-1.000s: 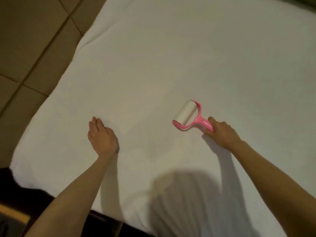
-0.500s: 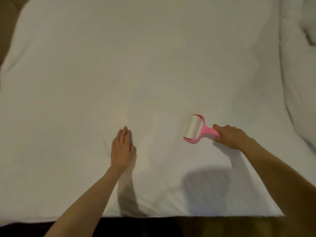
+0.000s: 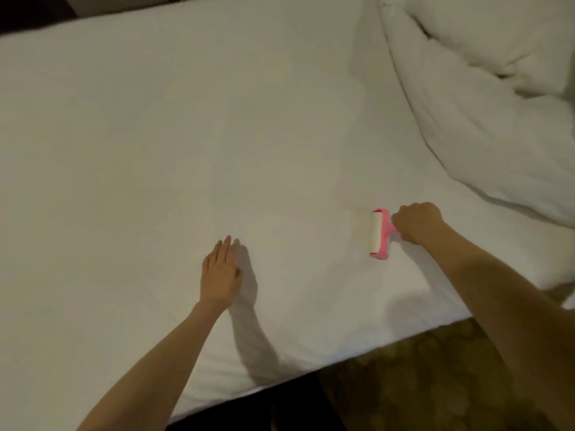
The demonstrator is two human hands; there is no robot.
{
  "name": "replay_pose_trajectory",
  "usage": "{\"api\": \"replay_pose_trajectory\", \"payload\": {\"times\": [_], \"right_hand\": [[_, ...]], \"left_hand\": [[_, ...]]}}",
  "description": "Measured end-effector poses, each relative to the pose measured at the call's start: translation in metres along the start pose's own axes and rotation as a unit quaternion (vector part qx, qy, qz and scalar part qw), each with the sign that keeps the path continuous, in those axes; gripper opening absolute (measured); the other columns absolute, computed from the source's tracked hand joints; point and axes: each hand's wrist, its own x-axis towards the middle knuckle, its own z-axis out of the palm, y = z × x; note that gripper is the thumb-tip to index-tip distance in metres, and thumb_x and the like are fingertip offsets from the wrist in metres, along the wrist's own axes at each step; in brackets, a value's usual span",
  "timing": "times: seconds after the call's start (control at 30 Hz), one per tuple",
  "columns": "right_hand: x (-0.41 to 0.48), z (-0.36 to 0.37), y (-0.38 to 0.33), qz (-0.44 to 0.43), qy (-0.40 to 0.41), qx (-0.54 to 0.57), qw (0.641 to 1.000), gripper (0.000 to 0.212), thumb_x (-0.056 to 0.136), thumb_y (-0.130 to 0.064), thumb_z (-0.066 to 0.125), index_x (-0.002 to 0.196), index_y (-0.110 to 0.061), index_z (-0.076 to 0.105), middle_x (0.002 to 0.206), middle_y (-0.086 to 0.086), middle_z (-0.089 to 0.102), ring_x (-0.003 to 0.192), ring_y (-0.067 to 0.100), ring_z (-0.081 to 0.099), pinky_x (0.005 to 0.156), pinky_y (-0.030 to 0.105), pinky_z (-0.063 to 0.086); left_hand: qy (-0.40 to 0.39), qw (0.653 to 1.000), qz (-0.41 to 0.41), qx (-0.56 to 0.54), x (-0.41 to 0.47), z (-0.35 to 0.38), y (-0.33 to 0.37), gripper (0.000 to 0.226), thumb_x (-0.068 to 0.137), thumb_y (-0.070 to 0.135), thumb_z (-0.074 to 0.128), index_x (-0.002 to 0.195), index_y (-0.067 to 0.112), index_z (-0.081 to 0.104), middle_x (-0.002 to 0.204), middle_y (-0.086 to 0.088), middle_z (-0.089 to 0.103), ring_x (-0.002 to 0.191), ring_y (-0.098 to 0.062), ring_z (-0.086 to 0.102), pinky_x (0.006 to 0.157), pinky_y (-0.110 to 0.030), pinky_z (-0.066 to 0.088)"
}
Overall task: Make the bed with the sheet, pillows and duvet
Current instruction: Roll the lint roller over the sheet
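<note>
**Desk:** How far along was the bed?

**Photographer:** The sheet [image 3: 186, 119] lay spread flat and nearly smooth over the bed [image 3: 236, 377], running right to its near edge. That step looked done. Whether the sheet was tucked under could not be told from this angle.

**Desk:** What were the hands doing?

**Photographer:** The left hand [image 3: 219, 275] rested palm-down on the sheet near the bed's near edge. Its fingers [image 3: 224, 247] were straight and close together, holding nothing. The right hand [image 3: 417, 223] gripped the pink handle of a roller [image 3: 379, 234], with its fingers [image 3: 401, 217] curled tight round it. The white roll touched the sheet, off to the right of the left hand. It read as a lint pass over the sheet, with one hand steadying the cloth.

**Desk:** Where was the duvet?

**Photographer:** The duvet [image 3: 482, 104] sat bunched in a rumpled heap on the bed at upper right. It was near the roller but clear of it, and not yet spread.

**Desk:** Any pillows?

**Photographer:** None showed in the frame, so their whereabouts could not be told.

**Desk:** So what remained?

**Photographer:** By my reading, most of the job. The sheet was on and being cleaned. The pillows remained to be set at the head, and the duvet had to be pulled over and squared. The roller would also have to leave the bed first.
</note>
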Motion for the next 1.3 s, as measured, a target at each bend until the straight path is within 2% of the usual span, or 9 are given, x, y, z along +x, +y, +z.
{"api": "replay_pose_trajectory", "payload": {"times": [0.13, 0.27, 0.53, 0.73, 0.9, 1.03, 1.17, 1.23, 1.3], "right_hand": [[-0.011, 0.012, 0.003, 0.006, 0.007, -0.008, 1.000, 0.033, 0.093, -0.015, 0.047, 0.125, -0.021, 0.054, 0.124, -0.002, 0.056, 0.114, 0.020, 0.058, 0.089, 0.033, 0.051], [-0.019, 0.003, 0.000, -0.037, 0.029, -0.019, 0.999, 0.032, 0.096, -0.020, 0.045, 0.128, -0.019, 0.050, 0.125, 0.000, 0.056, 0.115, 0.020, 0.058, 0.086, 0.030, 0.045], [0.002, -0.055, -0.047, -0.127, 0.041, -0.035, 0.990, 0.029, 0.091, -0.028, 0.052, 0.119, -0.022, 0.058, 0.114, 0.000, 0.060, 0.103, 0.021, 0.062, 0.076, 0.029, 0.044], [0.004, -0.093, -0.141, -0.209, 0.090, 0.023, 0.974, 0.030, 0.095, -0.029, 0.046, 0.123, -0.018, 0.051, 0.117, 0.007, 0.058, 0.106, 0.026, 0.059, 0.076, 0.031, 0.042], [0.004, -0.146, -0.233, -0.252, 0.115, 0.028, 0.960, 0.037, 0.096, -0.026, 0.044, 0.131, -0.013, 0.046, 0.124, 0.010, 0.056, 0.114, 0.029, 0.056, 0.085, 0.033, 0.044], [0.005, -0.186, -0.288, -0.277, 0.128, 0.026, 0.952, 0.036, 0.096, -0.026, 0.045, 0.130, -0.013, 0.046, 0.124, 0.009, 0.056, 0.113, 0.029, 0.057, 0.086, 0.034, 0.044], [0.001, -0.208, -0.350, -0.306, 0.134, 0.053, 0.941, 0.034, 0.095, -0.024, 0.044, 0.126, -0.011, 0.045, 0.120, 0.008, 0.058, 0.108, 0.029, 0.059, 0.079, 0.032, 0.042], [-0.004, -0.225, -0.383, -0.325, 0.148, 0.053, 0.933, 0.034, 0.096, -0.022, 0.043, 0.128, -0.009, 0.043, 0.120, 0.008, 0.058, 0.108, 0.029, 0.060, 0.080, 0.033, 0.043], [-0.009, -0.246, -0.415, -0.339, 0.164, 0.045, 0.925, 0.038, 0.097, -0.019, 0.041, 0.133, -0.008, 0.038, 0.122, 0.009, 0.057, 0.111, 0.030, 0.058, 0.084, 0.035, 0.044]], "left_hand": [[-0.017, 1.000, 0.004, 0.018, -0.004, 0.002, 0.009, 0.064, 0.091, 0.018, 0.053, 0.149, 0.013, 0.025, 0.158, -0.006, 0.021, 0.146, -0.025, 0.017, 0.114, -0.042, 0.021], [-0.017, 1.000, -0.007, 0.001, -0.024, 0.007, 0.003, 0.061, 0.091, 0.017, 0.053, 0.147, 0.011, 0.031, 0.155, -0.008, 0.028, 0.143, -0.027, 0.024, 0.112, -0.042, 0.024], [-0.028, 0.992, -0.111, -0.052, -0.073, 0.009, -0.062, 0.056, 0.095, 0.015, 0.048, 0.147, 0.005, 0.030, 0.154, -0.013, 0.027, 0.140, -0.032, 0.028, 0.107, -0.045, 0.033], [-0.004, 0.969, -0.222, -0.111, -0.118, 0.016, -0.130, 0.050, 0.094, 0.014, 0.051, 0.141, 0.002, 0.038, 0.151, -0.016, 0.031, 0.134, -0.037, 0.033, 0.102, -0.048, 0.037], [0.036, 0.926, -0.330, -0.179, -0.151, 0.024, -0.163, 0.039, 0.097, 0.016, 0.046, 0.134, 0.004, 0.044, 0.148, -0.015, 0.034, 0.131, -0.037, 0.034, 0.101, -0.047, 0.038], [0.067, 0.901, -0.367, -0.220, -0.176, 0.035, -0.185, 0.031, 0.091, 0.013, 0.052, 0.120, 0.004, 0.049, 0.143, -0.017, 0.038, 0.126, -0.039, 0.037, 0.096, -0.047, 0.038], [0.054, 0.861, -0.449, -0.235, -0.198, 0.044, -0.202, 0.059, 0.091, 0.022, 0.056, 0.143, 0.007, 0.033, 0.156, -0.014, 0.019, 0.138, -0.035, 0.024, 0.107, -0.050, 0.031], [0.017, 0.847, -0.477, -0.234, -0.209, 0.049, -0.211, 0.072, 0.092, 0.033, 0.055, 0.151, 0.016, 0.018, 0.160, -0.006, 0.005, 0.144, -0.031, 0.012, 0.112, -0.049, 0.025], [-0.031, 0.848, -0.474, -0.235, -0.218, 0.056, -0.221, 0.080, 0.092, 0.043, 0.052, 0.152, 0.027, 0.002, 0.160, 0.001, -0.009, 0.146, -0.030, 0.003, 0.114, -0.047, 0.021]]}}
